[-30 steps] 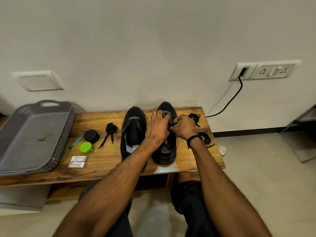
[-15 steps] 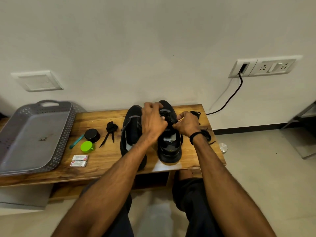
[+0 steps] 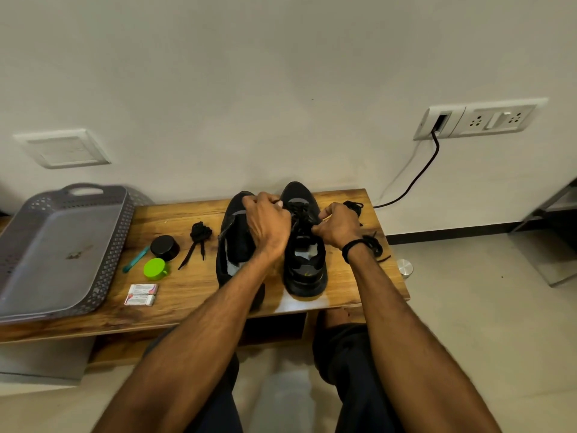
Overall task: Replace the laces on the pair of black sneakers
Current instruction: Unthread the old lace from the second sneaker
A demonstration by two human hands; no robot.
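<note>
Both hands, which a second ago met over the lacing of one shoe, have drawn apart. The left hand [image 3: 268, 226] now lies up and to the left, across the top of the left-hand sneaker [image 3: 232, 245]. The right hand [image 3: 338, 228] has moved out to the right. Each has its fingers curled and appears to pinch one end of the lace [image 3: 299, 214] that crosses the eyelets of the right-hand sneaker [image 3: 304, 270]. The pull probably takes up slack across a row. Whether this lace is going in or coming out cannot be told. The left-hand sneaker shows an open tongue and no lacing, so about half the work seems left.

Surroundings, largest first:
- The wooden bench [image 3: 193, 285] carries both sneakers, heels toward the person.
- A grey perforated tray [image 3: 62, 245] sits on its left end.
- A wall socket [image 3: 480, 120] feeds a dark cable [image 3: 415, 176] that drops behind the bench.
- Loose laces [image 3: 373, 245] lie just beside the right wrist and could catch on it.
- A bundled lace [image 3: 199, 232] waits left of the shoes.
- Next come a black jar [image 3: 165, 246], a green cap [image 3: 155, 268], a teal pen [image 3: 135, 259] and two small boxes [image 3: 142, 293].
- A metal disc [image 3: 405, 267] lies on the floor.

The left forearm hides the heel of the left-hand sneaker.
</note>
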